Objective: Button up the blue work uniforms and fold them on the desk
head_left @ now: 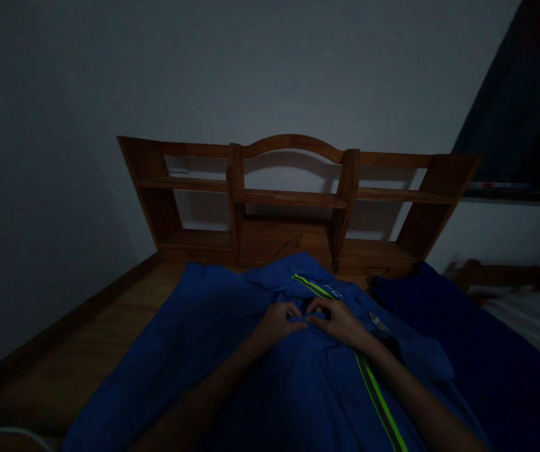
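A blue work jacket (pixel 312 364) with yellow-green striped bands lies spread out in front of me, a badge on its right part. My left hand (pixel 279 323) pinches a fold of its cloth between thumb and fingers. Close beside it, my right hand (pixel 333 320) pinches the same fold, the two thumbs nearly meeting. Whether a button or other fastener sits between the fingertips is too dark to make out.
Behind the jacket stands a wooden shelf unit (pixel 293 199) against a pale wall (pixel 260 75). Wooden boards (pixel 124 307) show on the left. A dark blue cloth (pixel 477 339) lies on the right, below a dark window area (pixel 524 113). A pale cord (pixel 10 430) crosses the lower left corner.
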A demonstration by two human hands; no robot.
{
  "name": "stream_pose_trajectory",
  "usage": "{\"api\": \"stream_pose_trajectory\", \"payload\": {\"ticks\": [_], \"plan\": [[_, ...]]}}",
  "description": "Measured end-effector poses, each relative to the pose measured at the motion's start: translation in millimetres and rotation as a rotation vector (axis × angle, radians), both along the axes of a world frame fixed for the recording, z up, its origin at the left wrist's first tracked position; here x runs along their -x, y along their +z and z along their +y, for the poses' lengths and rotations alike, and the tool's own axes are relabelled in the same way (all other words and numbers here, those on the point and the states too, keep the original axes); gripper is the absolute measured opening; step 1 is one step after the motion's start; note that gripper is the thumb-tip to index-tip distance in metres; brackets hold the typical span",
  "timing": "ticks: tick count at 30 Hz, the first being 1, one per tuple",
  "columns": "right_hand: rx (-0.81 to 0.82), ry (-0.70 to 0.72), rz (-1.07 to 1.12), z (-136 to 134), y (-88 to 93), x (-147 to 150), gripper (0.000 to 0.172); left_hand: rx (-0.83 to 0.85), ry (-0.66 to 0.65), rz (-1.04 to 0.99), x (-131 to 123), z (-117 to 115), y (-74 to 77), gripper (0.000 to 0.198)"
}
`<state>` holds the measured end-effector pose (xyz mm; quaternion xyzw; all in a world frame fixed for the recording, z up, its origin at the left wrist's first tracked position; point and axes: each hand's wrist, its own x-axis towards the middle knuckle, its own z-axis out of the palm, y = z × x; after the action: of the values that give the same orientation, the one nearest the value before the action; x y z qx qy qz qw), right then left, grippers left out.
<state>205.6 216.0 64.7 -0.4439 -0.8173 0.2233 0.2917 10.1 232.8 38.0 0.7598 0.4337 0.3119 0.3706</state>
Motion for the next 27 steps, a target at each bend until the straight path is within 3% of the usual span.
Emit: {"api": "stream_pose_trajectory", "payload": {"ticks": [5,9,19,27], "plan": [[0.171,0.111,0.03,-6.7,2.1,-10.4,0.02,0.291,-0.225,-0.12,5.1,1.1,1.1,0.035],[0.302,0.179,0.056,-8.5,7.7,-16.8,0.026,0.516,-0.276,-0.183,6.4,1.5,3.2,0.044],[0.389,0.157,0.025,-7.4,3.4,-20.1,0.035,0.577,-0.233,-0.261,6.1,0.9,2.1,0.046],[0.385,0.163,0.051,-7.6,2.2,-19.3,0.034,0.585,-0.136,-0.152,10.1,-2.1,11.1,0.049]]}}
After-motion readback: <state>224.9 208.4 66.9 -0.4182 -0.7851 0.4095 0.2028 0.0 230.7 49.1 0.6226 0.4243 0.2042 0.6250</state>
